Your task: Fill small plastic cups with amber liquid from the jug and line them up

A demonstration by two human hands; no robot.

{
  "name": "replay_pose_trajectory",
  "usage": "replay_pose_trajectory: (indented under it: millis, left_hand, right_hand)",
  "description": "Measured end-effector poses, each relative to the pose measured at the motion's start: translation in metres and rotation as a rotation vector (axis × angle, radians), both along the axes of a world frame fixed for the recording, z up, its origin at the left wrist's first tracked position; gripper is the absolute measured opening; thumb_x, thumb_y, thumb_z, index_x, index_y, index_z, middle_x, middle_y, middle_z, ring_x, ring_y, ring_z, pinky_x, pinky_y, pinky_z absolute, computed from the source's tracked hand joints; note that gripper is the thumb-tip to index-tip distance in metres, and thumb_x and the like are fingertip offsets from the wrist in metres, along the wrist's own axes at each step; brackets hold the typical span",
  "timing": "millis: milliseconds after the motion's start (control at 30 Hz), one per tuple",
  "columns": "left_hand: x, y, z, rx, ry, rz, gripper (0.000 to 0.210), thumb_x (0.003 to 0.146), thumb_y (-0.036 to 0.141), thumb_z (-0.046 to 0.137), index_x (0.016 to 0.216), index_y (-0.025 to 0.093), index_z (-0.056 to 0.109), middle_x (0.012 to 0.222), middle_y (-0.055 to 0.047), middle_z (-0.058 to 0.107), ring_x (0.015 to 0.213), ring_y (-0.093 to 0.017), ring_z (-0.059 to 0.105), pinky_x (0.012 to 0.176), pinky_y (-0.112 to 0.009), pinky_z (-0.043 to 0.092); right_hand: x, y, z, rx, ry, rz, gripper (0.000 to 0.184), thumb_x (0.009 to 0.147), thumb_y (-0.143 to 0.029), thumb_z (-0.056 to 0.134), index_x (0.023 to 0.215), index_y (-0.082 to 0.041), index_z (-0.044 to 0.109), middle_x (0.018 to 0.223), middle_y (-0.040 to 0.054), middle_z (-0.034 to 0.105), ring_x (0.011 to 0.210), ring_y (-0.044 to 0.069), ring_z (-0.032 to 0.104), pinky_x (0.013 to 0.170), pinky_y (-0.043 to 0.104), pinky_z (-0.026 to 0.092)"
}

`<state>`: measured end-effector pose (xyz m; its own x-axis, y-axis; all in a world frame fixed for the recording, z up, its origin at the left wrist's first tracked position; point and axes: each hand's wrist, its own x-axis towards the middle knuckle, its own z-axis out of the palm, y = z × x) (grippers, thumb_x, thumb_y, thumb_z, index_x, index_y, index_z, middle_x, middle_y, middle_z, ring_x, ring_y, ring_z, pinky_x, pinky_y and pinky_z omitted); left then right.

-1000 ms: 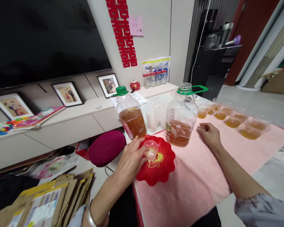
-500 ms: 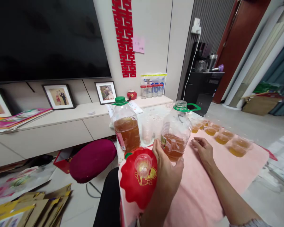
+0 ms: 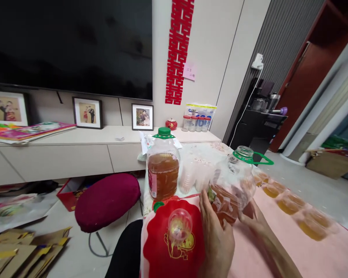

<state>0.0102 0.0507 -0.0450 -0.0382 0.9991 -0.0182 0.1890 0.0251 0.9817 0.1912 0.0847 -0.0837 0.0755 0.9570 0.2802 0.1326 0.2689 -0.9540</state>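
Note:
A clear plastic jug (image 3: 227, 200) of amber liquid, uncapped, with a green handle ring at its neck, tilts to the right between my hands. My left hand (image 3: 219, 235) is closed around its lower left side. On its lower right side my right hand (image 3: 255, 220) presses, fingers partly hidden by the jug. Left of my left hand a clear plastic cup (image 3: 179, 226) stands on a red scalloped tray (image 3: 156, 239). A second jug (image 3: 164, 170), capped in green and holding amber liquid, stands behind the tray. A loose green cap (image 3: 158, 206) lies between them.
Stacked clear cups (image 3: 188, 175) stand behind the jugs. Several cups of amber liquid (image 3: 290, 202) line the right side of the pink cloth (image 3: 278, 235). A purple stool (image 3: 107, 200) is at the left, and lidded jars (image 3: 195, 123) sit on the cabinet.
My right hand has moved from the cloth onto the jug's right side. The jug has gone from nearly upright to tilted right. The camera view has turned left.

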Motion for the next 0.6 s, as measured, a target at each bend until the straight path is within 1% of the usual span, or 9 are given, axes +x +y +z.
replay_pose_trajectory:
  millis: [67,100,233,300,367,400,467,533,600]
  left_hand:
    - [-0.001,0.000,0.002,-0.012,-0.008,0.005,0.099,0.071,-0.007,0.046,0.166,0.010,0.023,0.177,-0.013,0.016,0.168,-0.021,0.014,0.140,-0.037,0.021]
    - [-0.001,0.000,0.003,-0.028,-0.011,-0.004,0.099,0.072,-0.007,0.047,0.166,0.009,0.024,0.177,-0.013,0.017,0.168,-0.021,0.014,0.140,-0.037,0.020]
    - [-0.006,0.000,0.015,-0.096,-0.054,-0.056,0.100,0.076,-0.008,0.051,0.168,0.014,0.019,0.177,-0.009,0.017,0.167,-0.017,0.017,0.140,-0.033,0.021]
    - [-0.009,-0.001,0.022,-0.115,-0.057,-0.067,0.098,0.080,-0.007,0.052,0.169,0.014,0.016,0.178,-0.007,0.015,0.167,-0.015,0.016,0.140,-0.031,0.021]
    - [-0.008,-0.002,0.025,-0.135,-0.041,-0.080,0.096,0.082,-0.007,0.051,0.169,0.012,0.017,0.178,-0.008,0.015,0.167,-0.015,0.016,0.140,-0.032,0.021]
    - [-0.007,-0.003,0.024,-0.144,-0.032,-0.085,0.096,0.081,-0.007,0.052,0.169,0.011,0.017,0.178,-0.008,0.014,0.167,-0.016,0.016,0.141,-0.034,0.021]
    - [0.000,-0.006,0.017,-0.122,-0.030,-0.067,0.100,0.078,-0.006,0.055,0.169,0.011,0.017,0.178,-0.010,0.013,0.167,-0.020,0.016,0.140,-0.038,0.023]
    - [0.010,-0.009,0.005,-0.063,-0.040,0.000,0.106,0.074,-0.004,0.058,0.170,0.014,0.018,0.177,-0.010,0.014,0.167,-0.024,0.019,0.139,-0.041,0.026]
    - [0.020,-0.013,-0.007,-0.020,-0.061,0.048,0.108,0.071,-0.003,0.058,0.170,0.018,0.020,0.177,-0.008,0.018,0.166,-0.024,0.021,0.139,-0.040,0.027]
  right_hand:
    - [-0.005,0.002,0.006,-0.006,-0.003,0.008,0.123,0.067,-0.068,0.087,0.168,-0.037,0.023,0.174,0.0097,0.035,0.160,0.037,0.033,0.126,0.059,0.037]
    - [-0.007,0.003,0.008,-0.008,-0.003,0.010,0.127,0.065,-0.069,0.087,0.168,-0.038,0.020,0.174,0.0104,0.035,0.159,0.038,0.034,0.125,0.060,0.039]
    - [-0.015,0.006,0.014,-0.019,-0.001,-0.003,0.142,0.054,-0.077,0.090,0.168,-0.043,0.011,0.171,0.0143,0.040,0.154,0.042,0.043,0.115,0.064,0.049]
    - [-0.021,0.007,0.014,-0.013,-0.008,-0.027,0.144,0.055,-0.076,0.090,0.168,-0.045,0.007,0.170,0.0146,0.041,0.151,0.042,0.046,0.112,0.065,0.051]
    - [-0.026,0.006,0.014,0.003,-0.029,-0.063,0.136,0.061,-0.070,0.089,0.168,-0.046,0.008,0.167,0.0130,0.045,0.150,0.042,0.048,0.112,0.065,0.052]
    - [-0.027,0.005,0.014,0.013,-0.044,-0.082,0.131,0.064,-0.068,0.089,0.167,-0.047,0.011,0.165,0.0116,0.048,0.149,0.043,0.050,0.112,0.065,0.052]
    - [-0.029,0.004,0.015,0.036,-0.084,-0.118,0.123,0.067,-0.065,0.087,0.167,-0.049,0.016,0.161,0.0090,0.053,0.146,0.044,0.052,0.111,0.066,0.053]
    - [-0.027,0.002,0.018,0.059,-0.131,-0.157,0.122,0.067,-0.065,0.085,0.167,-0.049,0.017,0.159,0.0078,0.056,0.145,0.047,0.053,0.111,0.068,0.054]
    - [-0.023,-0.001,0.022,0.077,-0.185,-0.201,0.125,0.065,-0.063,0.086,0.168,-0.045,0.018,0.157,0.0097,0.057,0.144,0.049,0.053,0.111,0.069,0.053]
